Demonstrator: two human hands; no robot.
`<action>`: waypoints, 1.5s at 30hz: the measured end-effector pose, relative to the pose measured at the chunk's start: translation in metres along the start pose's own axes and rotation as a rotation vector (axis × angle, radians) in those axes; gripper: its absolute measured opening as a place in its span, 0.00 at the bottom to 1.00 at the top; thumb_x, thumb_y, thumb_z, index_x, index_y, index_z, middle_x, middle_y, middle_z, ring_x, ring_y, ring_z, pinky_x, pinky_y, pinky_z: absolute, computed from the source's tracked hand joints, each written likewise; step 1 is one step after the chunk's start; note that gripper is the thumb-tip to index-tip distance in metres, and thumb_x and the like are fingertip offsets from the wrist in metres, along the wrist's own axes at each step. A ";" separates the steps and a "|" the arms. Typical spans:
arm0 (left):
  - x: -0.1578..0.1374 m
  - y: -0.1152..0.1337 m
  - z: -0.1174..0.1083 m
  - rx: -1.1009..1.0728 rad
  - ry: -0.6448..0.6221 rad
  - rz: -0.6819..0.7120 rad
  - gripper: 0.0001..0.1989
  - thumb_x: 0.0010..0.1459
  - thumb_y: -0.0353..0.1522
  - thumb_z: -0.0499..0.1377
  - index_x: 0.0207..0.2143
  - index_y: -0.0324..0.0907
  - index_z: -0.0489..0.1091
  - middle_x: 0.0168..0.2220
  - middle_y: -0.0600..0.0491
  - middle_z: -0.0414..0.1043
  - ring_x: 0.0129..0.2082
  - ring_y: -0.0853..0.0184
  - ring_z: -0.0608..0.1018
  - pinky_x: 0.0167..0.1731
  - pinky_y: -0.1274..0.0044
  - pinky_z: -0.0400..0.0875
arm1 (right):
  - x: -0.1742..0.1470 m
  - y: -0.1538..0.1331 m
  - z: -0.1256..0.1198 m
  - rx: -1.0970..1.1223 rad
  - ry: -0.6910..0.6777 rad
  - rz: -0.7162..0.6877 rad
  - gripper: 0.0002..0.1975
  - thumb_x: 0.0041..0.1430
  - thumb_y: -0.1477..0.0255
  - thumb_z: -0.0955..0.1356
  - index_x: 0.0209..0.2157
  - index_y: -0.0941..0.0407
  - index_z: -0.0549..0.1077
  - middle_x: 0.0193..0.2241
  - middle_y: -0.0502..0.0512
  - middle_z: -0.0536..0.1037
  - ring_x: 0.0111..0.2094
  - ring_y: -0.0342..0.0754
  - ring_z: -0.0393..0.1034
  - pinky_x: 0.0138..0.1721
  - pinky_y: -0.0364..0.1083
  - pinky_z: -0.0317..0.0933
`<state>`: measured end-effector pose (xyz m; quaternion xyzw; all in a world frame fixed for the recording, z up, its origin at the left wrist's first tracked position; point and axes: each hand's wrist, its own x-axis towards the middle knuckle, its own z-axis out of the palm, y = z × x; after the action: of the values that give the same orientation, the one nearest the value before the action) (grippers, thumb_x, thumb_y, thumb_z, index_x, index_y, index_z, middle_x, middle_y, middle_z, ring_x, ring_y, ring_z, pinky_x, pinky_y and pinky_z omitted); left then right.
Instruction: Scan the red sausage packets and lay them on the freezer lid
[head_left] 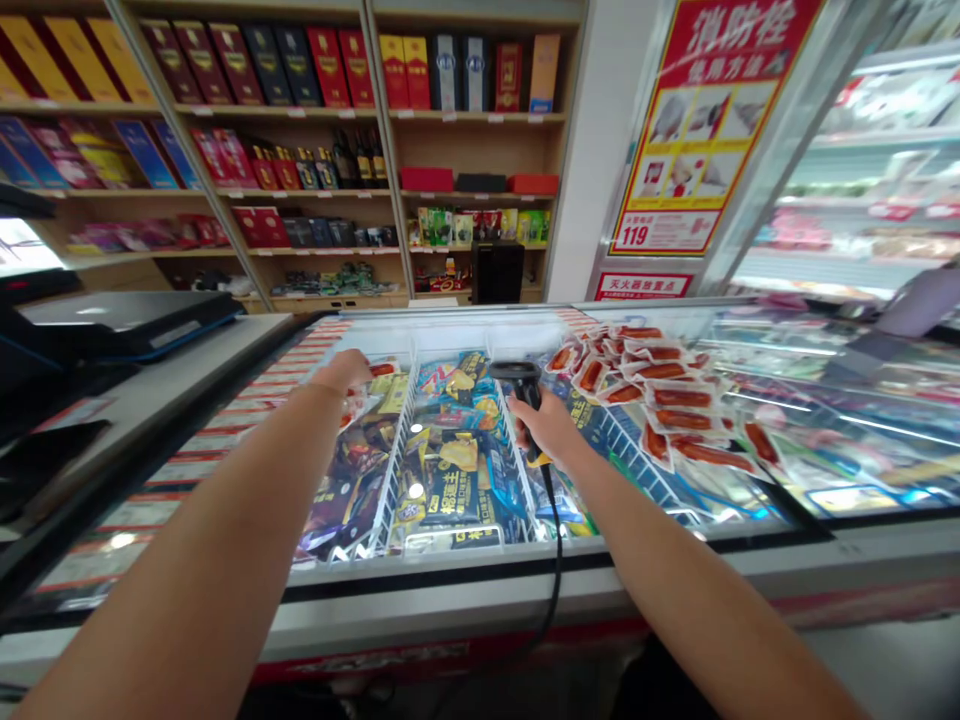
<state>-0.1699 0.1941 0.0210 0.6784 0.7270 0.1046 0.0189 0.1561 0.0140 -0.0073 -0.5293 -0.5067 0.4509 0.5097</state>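
Observation:
My right hand [547,428] is wrapped round the handle of a black barcode scanner [517,374], held upright above the freezer's glass top. A black cord [556,560] runs down from its grip. Farther left, my left hand [343,372] is curled around the edge of a vacuum-packed sausage [382,369]; most of its fingers are hidden behind the hand. Clear wrapping with another bit of sausage [351,408] shows just below that hand. To the right of the scanner, a heap of vacuum-packed sausages [682,398] lies on the glass.
Under the glass, white wire baskets [394,460] hold bagged frozen goods [457,480]. A scale-like device [135,318] stands on the left counter. Behind are shelves of boxed goods [277,108], a red fire-hydrant poster [675,130] and, at right, a lit display cooler [877,180].

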 end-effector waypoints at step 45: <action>-0.103 0.077 0.050 -1.440 -0.150 -0.088 0.07 0.61 0.32 0.56 0.32 0.38 0.71 0.26 0.54 0.75 0.31 0.69 0.80 0.41 0.72 0.77 | -0.040 -0.001 0.012 -0.132 -0.343 -0.070 0.13 0.56 0.63 0.69 0.37 0.55 0.65 0.19 0.43 0.69 0.13 0.42 0.66 0.16 0.41 0.62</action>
<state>-0.0777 0.1033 -0.0264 0.4731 0.5012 0.5099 0.5148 0.1406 -0.0247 -0.0088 -0.4588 -0.6329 0.4823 0.3955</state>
